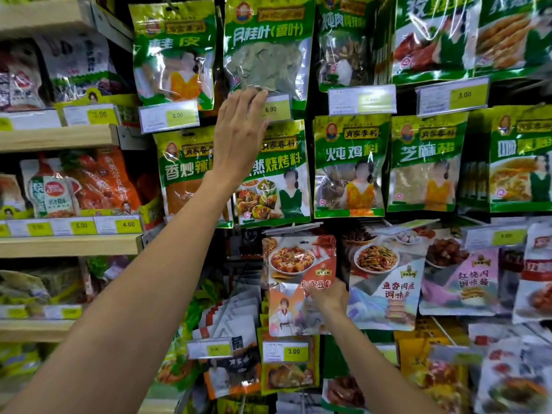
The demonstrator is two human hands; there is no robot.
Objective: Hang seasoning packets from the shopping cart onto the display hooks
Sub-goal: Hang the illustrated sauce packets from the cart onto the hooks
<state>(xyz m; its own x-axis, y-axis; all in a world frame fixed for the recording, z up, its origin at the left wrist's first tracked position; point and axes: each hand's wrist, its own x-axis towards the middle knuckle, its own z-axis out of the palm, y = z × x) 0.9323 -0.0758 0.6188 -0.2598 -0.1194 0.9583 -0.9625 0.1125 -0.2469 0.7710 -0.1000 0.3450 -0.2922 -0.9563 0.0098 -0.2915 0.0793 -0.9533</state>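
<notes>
My left hand (239, 130) is raised with fingers together and flat, its tips touching the bottom edge of the green bay-leaf packet (267, 52) and its price tag (276, 108). It holds nothing. Lower down, my right hand (327, 295) grips an orange-and-white seasoning packet (294, 279) with a tofu dish picture, held upright against the rack just under a hook's tag holder (292, 228). Whether the packet's hole is on the hook I cannot tell. The shopping cart is out of view.
Green spice packets hang in rows across the rack, such as the cumin barbecue packet (277, 177) and the stewed-chicken packet (349, 165). Wooden shelves (59, 137) with sauce pouches stand at the left. More packets and price tags (285, 351) crowd the lower hooks.
</notes>
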